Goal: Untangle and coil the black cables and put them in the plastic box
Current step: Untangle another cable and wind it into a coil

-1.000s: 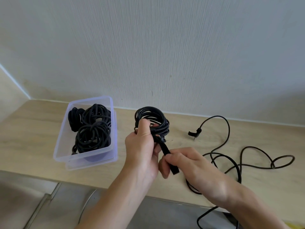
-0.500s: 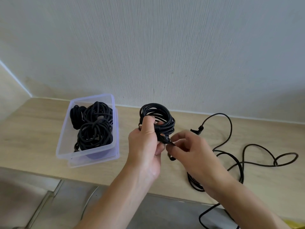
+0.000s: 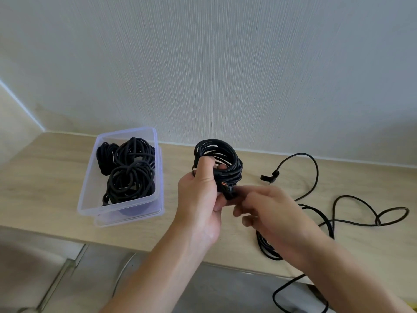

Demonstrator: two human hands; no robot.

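The left hand is gripping the coiled cable. The right hand is now pinching the previously extended strap closed, likely finishing this coil.

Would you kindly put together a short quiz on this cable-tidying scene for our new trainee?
1. True or false: the plastic box is empty.
2. The left hand grips: A the coiled cable; B the box; C nothing.
3. Where does the loose cable lie?
Key: 1 false, it holds black coils. 2 A. 3 On the table, on the person's right, passing under the right hand and partly hanging over the front edge.
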